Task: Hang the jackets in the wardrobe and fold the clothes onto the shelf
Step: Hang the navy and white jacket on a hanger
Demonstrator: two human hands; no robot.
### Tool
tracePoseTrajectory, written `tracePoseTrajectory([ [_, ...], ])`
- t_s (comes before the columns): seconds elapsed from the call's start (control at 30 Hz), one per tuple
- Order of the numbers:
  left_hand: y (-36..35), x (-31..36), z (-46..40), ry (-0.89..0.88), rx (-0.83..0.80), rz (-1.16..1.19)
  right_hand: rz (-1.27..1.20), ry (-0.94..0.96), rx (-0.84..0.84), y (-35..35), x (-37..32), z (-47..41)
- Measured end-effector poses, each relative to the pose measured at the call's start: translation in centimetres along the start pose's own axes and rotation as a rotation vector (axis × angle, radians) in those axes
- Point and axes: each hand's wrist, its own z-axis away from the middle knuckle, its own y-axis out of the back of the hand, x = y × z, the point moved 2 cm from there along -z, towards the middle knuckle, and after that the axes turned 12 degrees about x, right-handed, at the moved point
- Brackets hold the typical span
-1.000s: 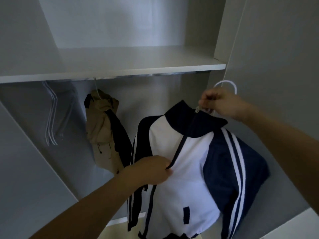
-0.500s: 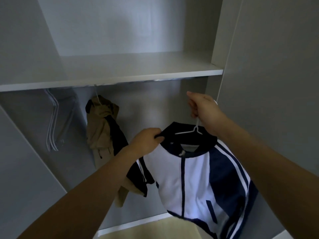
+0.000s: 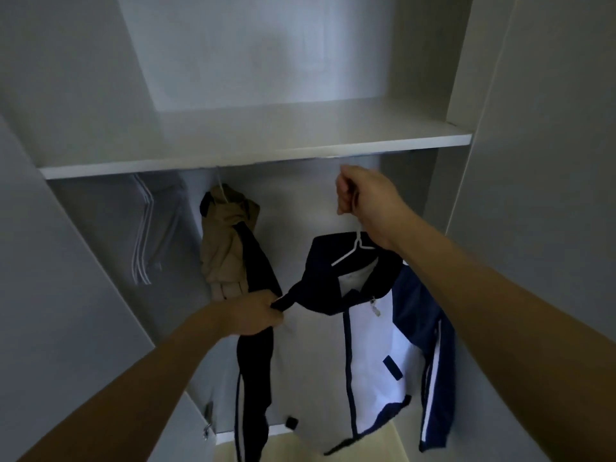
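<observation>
Navy-and-white jacket (image 3: 366,345) held up inside the wardrobe (image 3: 83,95) — both hands on it.

Nearest, the left hand (image 3: 250,313) pinches the jacket's dark collar edge, pulling it leftward; higher, the right hand (image 3: 363,195) is fisted round the top of the white hanger (image 3: 355,250) carrying the jacket, just under the shelf (image 3: 266,141); behind and left hangs a tan-and-dark jacket (image 3: 230,241); farther left, bare white hangers (image 3: 143,235).

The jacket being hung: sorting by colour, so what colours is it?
Navy blue and white jacket, with white sleeve stripes; the head view shows it.
</observation>
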Motion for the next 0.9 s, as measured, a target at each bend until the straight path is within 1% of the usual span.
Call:
tracePoseTrajectory([
  [0.07, -0.3, -0.5, 0.8, 0.06, 0.18, 0.211, 0.215, 0.046, 0.013, -1.6, 1.3, -0.6],
  [0.13, -1.0, -0.6, 1.2, 0.091, 0.278, 0.357, 0.331, 0.057, -0.071, -3.1, 3.2, -1.0],
  [0.2, -2.1, -0.7, 1.0, 0.108, 0.347, 0.395, 0.416, 0.044, -0.149, -4.2, 5.3, -1.6],
  [0.33, -3.8, -0.7, -1.4, 0.268, 0.532, 0.465, 0.399, -0.058, -0.157, -5.9, 7.4, -4.0],
  [0.4, -4.4, -0.3, -3.5, 0.334, 0.525, 0.424, 0.415, -0.09, -0.16, -6.9, 8.1, -5.9],
  [0.53, -5.5, 0.9, -8.2, 0.32, 0.551, 0.553, 0.477, -0.07, -0.149, -9.2, 9.8, -10.6],
  [0.6, -5.5, 0.9, -10.7, 0.302, 0.605, 0.652, 0.502, -0.042, -0.151, -10.4, 10.4, -12.8],
  [0.67, -5.3, 0.4, -13.4, 0.321, 0.674, 0.73, 0.528, 0.004, -0.174, -11.7, 11.0, -14.8],
  [0.8, -3.3, -0.7, -18.0, 0.375, 0.833, 0.679, 0.578, 0.1, -0.265, -14.1, 12.2, -18.0],
  [0.9, -1.6, -1.6, -21.0, 0.366, 0.952, 0.667, 0.668, 0.194, -0.284, -15.1, 13.4, -19.7],
])
